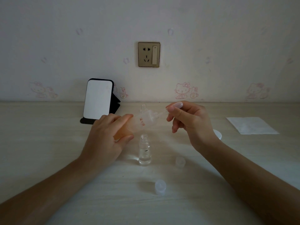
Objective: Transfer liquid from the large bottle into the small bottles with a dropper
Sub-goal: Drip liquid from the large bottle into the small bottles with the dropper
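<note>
**Orange liquid, tilted bottle, dropper at the mouth**

Orange-tinted liquid sits in the lower end of the large bottle (141, 122), which the left hand (105, 135) grasps around its base and holds tilted, with the neck pointing up and to the right. I think the tilt turns the opening toward the other hand. The right hand (190, 120) pinches the soft bulb of the dropper (177, 105) between thumb and forefinger, and the thin tube points into the neck of the large bottle. Whether the tip touches the liquid, I cannot tell.

One small bottle (144, 151) stands upright and uncapped on the table (65, 143), just below the large bottle, probably so that the way for the filled dropper is short. It holds some clear liquid. A second small bottle (143, 108) stands behind. Two small caps (180, 161) (160, 186) lie apart, near the front. A white tissue (251, 125) lies far to the right, perhaps for spills.
</note>
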